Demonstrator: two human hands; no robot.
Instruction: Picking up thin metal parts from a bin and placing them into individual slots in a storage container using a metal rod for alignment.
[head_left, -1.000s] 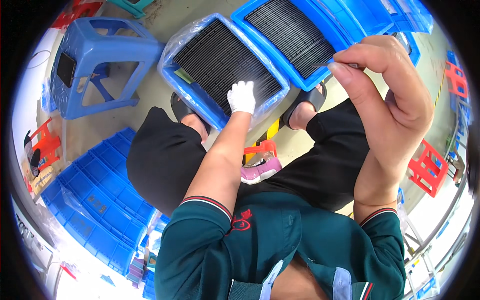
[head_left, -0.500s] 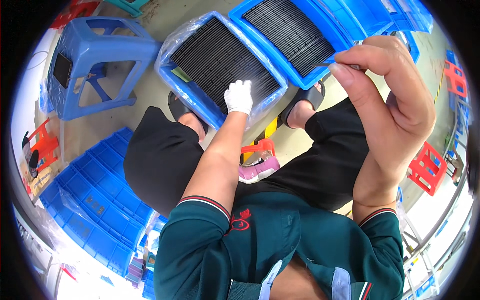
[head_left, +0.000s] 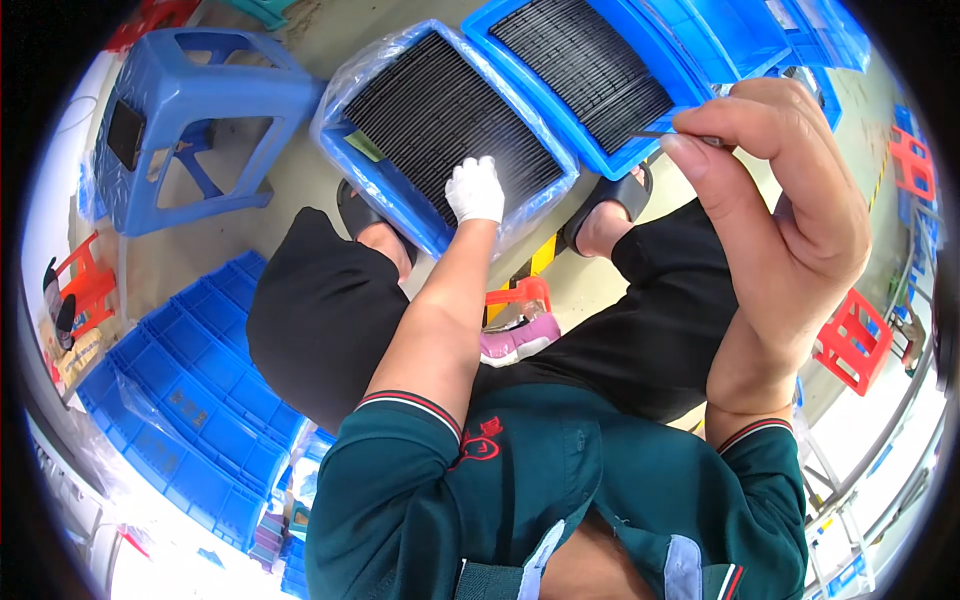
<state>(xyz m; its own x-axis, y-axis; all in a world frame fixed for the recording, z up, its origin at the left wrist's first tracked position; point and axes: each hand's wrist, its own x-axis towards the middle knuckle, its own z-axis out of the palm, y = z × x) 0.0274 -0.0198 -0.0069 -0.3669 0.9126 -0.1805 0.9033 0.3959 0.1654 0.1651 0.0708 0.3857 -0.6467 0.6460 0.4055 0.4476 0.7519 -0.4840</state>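
Note:
My left hand [head_left: 474, 191], in a white glove, lies over rows of thin black strips [head_left: 420, 105] in a blue crate lined with clear plastic [head_left: 357, 180]. Its fingers are curled, and whatever they may hold is hidden. Raised close on the right, my bare right hand [head_left: 790, 190] pinches a thin dark metal pin-like piece [head_left: 708, 139] between thumb and forefinger. The piece's slim tip points left, in line with the edge of a second blue crate [head_left: 600, 165] far below, which holds similar black strips [head_left: 585, 75].
A blue plastic stool [head_left: 215, 100] with a dark flat device hanging on its side stands at the far left. Blue crates [head_left: 190, 410] are stacked near left. Red stools [head_left: 855, 340] stand at right. A pink-and-white item [head_left: 520, 340] lies between my legs.
My left glove has shifted slightly left over the strips. My right hand keeps its pinch, almost unmoved. The view has moved very slightly.

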